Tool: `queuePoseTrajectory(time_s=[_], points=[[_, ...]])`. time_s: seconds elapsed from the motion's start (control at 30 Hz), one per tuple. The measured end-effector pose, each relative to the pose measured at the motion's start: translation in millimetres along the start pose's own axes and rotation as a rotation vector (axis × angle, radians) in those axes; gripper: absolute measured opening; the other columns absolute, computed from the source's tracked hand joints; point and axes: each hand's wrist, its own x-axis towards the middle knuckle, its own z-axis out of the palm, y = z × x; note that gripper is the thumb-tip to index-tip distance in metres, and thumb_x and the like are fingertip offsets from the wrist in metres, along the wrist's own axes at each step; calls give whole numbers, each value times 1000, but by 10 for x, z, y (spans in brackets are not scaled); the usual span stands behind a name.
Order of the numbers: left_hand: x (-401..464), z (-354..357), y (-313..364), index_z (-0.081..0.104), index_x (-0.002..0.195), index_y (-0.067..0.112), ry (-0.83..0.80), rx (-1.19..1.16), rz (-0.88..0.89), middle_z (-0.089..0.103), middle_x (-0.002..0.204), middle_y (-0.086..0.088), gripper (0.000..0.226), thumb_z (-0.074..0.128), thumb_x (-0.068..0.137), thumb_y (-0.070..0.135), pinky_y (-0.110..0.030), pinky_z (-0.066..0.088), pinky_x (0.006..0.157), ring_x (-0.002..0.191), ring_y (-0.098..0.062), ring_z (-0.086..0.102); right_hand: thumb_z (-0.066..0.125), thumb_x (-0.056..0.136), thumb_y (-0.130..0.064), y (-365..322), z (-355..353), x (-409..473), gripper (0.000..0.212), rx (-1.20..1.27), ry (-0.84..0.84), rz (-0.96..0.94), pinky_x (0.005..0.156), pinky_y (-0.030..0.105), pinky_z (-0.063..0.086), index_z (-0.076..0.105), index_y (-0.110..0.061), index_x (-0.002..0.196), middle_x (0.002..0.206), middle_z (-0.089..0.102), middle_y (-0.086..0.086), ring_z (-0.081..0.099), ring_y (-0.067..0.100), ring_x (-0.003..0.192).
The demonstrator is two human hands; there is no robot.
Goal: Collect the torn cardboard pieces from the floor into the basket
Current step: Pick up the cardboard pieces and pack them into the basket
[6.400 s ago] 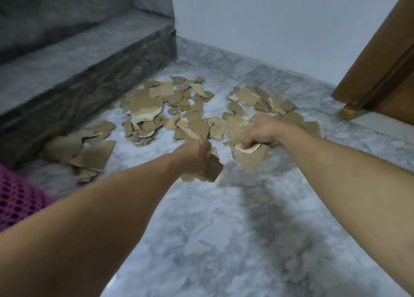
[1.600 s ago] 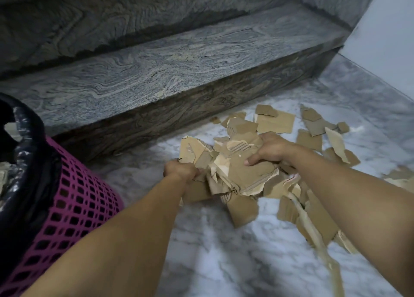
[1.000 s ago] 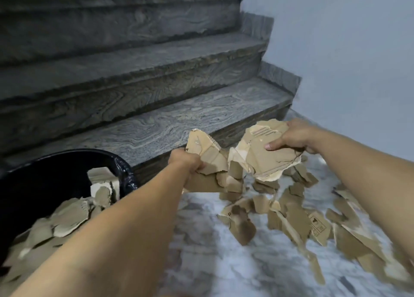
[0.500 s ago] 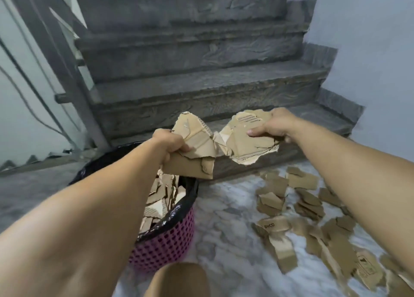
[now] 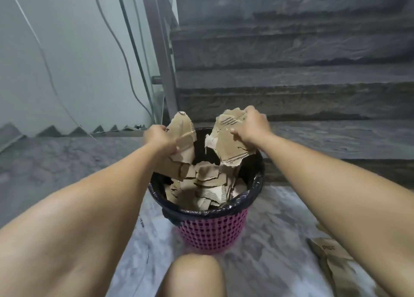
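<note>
Left hand [image 5: 159, 137] is clamped on a bundle of cardboard [image 5: 182, 144], held above the near-left part of the basket [image 5: 212, 229]. Right hand [image 5: 251, 128] grips a second wad [image 5: 228, 137] above the far-right part of the rim. Both bundles hang over the opening, their lower edges close to the pieces [image 5: 206, 184] already piled inside the black liner [image 5: 255, 189].

Head view only; no other camera is available.

Procedure for the step in hand, as judged here:
1. Lower both hands toward the pile before letting go, so loose pieces drop inside the rim.
2. Release one hand, then the other.
3. Press the pile down flat; the basket looks fairly full.

Caution: more scraps [image 5: 331, 252] lie on the floor [image 5: 268, 207] at right, so collection is not finished.
</note>
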Motion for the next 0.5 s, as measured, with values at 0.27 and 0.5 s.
queuePoseTrajectory(time_s=[0.27, 0.5], points=[[-40, 403, -305, 58, 123, 8, -653, 307, 10, 61, 116, -2, 87, 90, 54, 49, -31, 48, 89, 100, -21, 57, 44, 92, -66, 209, 600, -10, 63, -334, -484, -136, 90, 38, 48, 66, -10, 109, 113, 65, 13, 60, 31, 106], [149, 662, -468, 40, 145, 23, -766, 425, 27, 42, 144, -5, 77, 78, 79, 31, -36, 39, 102, 128, -28, 44, 57, 95, -40, 194, 911, 115, 55, -536, -696, -113, 98, 35, 46, 49, -7, 139, 137, 55, 12, 55, 30, 123]])
